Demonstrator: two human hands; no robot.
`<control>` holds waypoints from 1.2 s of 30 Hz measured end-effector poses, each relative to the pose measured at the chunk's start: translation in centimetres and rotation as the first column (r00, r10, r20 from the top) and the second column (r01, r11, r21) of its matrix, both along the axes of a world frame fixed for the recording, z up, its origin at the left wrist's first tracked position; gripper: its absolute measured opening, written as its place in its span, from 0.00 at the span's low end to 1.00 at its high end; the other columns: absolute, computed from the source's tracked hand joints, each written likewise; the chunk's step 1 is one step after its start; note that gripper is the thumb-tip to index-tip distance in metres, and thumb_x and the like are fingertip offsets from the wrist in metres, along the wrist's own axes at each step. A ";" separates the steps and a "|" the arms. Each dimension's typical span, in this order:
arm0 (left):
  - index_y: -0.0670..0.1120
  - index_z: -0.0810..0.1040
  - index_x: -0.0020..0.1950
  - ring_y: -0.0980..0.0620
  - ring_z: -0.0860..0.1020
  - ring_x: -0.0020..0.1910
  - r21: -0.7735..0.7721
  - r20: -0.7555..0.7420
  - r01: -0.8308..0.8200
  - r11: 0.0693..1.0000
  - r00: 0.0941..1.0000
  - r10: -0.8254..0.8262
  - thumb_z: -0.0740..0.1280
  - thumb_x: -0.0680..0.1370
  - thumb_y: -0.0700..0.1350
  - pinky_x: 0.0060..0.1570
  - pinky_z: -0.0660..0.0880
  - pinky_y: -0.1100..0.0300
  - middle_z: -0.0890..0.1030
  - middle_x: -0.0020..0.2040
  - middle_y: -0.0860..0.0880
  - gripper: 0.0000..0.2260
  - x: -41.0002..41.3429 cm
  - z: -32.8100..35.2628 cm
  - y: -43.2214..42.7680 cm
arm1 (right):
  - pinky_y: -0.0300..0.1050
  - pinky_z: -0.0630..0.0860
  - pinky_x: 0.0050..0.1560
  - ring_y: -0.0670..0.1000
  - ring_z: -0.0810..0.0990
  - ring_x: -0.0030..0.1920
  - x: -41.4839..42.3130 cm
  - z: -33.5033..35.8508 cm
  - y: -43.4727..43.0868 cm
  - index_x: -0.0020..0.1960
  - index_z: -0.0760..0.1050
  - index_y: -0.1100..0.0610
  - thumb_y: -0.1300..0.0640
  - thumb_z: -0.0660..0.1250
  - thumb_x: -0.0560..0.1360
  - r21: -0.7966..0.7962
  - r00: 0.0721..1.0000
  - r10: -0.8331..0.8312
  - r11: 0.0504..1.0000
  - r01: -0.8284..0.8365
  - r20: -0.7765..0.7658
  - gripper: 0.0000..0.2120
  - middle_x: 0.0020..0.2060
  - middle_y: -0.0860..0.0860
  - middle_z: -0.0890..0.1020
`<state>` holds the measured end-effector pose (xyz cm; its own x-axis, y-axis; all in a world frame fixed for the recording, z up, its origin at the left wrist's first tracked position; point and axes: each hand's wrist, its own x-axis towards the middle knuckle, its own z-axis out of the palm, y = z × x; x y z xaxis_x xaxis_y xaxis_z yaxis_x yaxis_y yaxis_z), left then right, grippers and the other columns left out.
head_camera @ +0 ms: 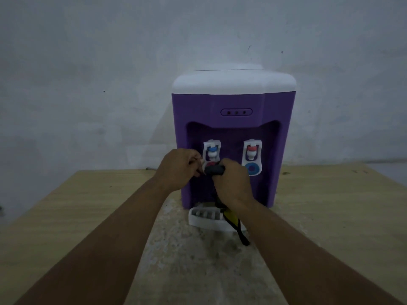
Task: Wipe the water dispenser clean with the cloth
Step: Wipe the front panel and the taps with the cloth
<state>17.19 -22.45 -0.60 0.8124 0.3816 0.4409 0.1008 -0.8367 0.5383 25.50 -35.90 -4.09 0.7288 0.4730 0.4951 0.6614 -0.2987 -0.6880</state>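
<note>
Purple dispenser [233, 102] upright, front side nearest.

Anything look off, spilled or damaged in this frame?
The table has a pale, blotchy, worn-looking patch in front of the dispenser, around the drip tray. Whether it is residue or damage is unclear. Nothing else stands out.

Worn on the head, aimed forward and a little downward. Looking straight at the front of the water dispenser [233, 119] from close by (wide-angle, so the table [66, 205] edges splay outward). Wall [88, 62] filling the background. One view only.
</note>
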 end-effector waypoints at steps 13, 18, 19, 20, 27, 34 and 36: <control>0.46 0.77 0.40 0.56 0.82 0.34 0.121 -0.010 -0.017 0.992 1.000 0.018 0.62 0.78 0.37 0.35 0.74 0.60 0.83 0.36 0.51 0.09 -0.1 0.0 -0.1 | 0.47 0.72 0.40 0.49 0.74 0.40 -0.3 4.7 0.0 0.46 0.74 0.56 0.63 0.64 0.73 0.243 0.986 -0.068 0.970 0.030 0.150 0.03 0.43 0.52 0.76; 0.48 0.77 0.40 0.57 0.82 0.34 0.107 -0.006 -0.017 0.994 1.000 0.017 0.63 0.78 0.38 0.35 0.75 0.60 0.83 0.36 0.51 0.09 0.0 -0.1 -0.1 | 0.46 0.74 0.44 0.51 0.74 0.42 0.2 5.6 -0.2 0.55 0.78 0.56 0.61 0.62 0.77 0.043 0.972 -0.034 0.999 0.025 0.232 0.10 0.49 0.54 0.75; 0.48 0.77 0.39 0.57 0.82 0.33 0.107 -0.003 -0.017 0.994 1.000 0.017 0.63 0.78 0.38 0.36 0.76 0.59 0.84 0.36 0.51 0.09 0.0 -0.2 -0.1 | 0.46 0.74 0.45 0.52 0.75 0.43 0.2 5.7 -0.3 0.55 0.78 0.56 0.61 0.62 0.76 0.042 0.973 -0.035 0.999 0.026 0.226 0.10 0.50 0.55 0.76; 0.47 0.78 0.40 0.57 0.82 0.34 0.104 -0.007 -0.020 0.994 1.000 0.021 0.63 0.77 0.38 0.37 0.77 0.58 0.84 0.36 0.51 0.09 0.1 -0.2 0.0 | 0.47 0.75 0.45 0.53 0.76 0.43 0.3 5.7 -0.2 0.56 0.79 0.55 0.61 0.62 0.76 0.034 0.972 -0.023 0.999 0.016 0.232 0.11 0.51 0.56 0.76; 0.44 0.80 0.44 0.56 0.83 0.34 0.080 -0.010 -0.027 0.996 1.000 0.028 0.63 0.78 0.38 0.39 0.80 0.51 0.84 0.39 0.48 0.08 -0.1 -0.1 -0.1 | 0.44 0.71 0.41 0.52 0.75 0.42 0.1 6.0 0.1 0.50 0.78 0.58 0.61 0.62 0.76 0.003 0.968 -0.043 0.999 0.043 0.248 0.07 0.50 0.56 0.76; 0.43 0.81 0.47 0.53 0.82 0.36 0.091 -0.033 -0.057 0.994 0.998 0.060 0.63 0.75 0.34 0.42 0.79 0.52 0.85 0.39 0.48 0.09 -0.2 0.2 -0.4 | 0.51 0.77 0.44 0.55 0.78 0.44 -0.1 6.3 -0.4 0.55 0.80 0.56 0.62 0.62 0.73 -0.105 0.937 0.100 0.992 -0.068 0.334 0.14 0.49 0.56 0.76; 0.43 0.81 0.49 0.54 0.82 0.36 0.101 -0.042 -0.061 0.993 0.997 0.066 0.63 0.75 0.35 0.42 0.79 0.54 0.85 0.41 0.48 0.09 -0.2 0.2 -0.6 | 0.49 0.78 0.39 0.52 0.78 0.40 0.2 7.1 -1.0 0.51 0.82 0.56 0.64 0.62 0.73 -0.117 0.938 0.170 0.983 -0.141 0.301 0.12 0.44 0.55 0.80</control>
<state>16.97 -23.03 -0.38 0.8077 0.3892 0.4429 0.1776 -0.8769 0.4467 25.71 -36.93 3.00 0.4611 0.6225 0.6323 0.8797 -0.2275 -0.4175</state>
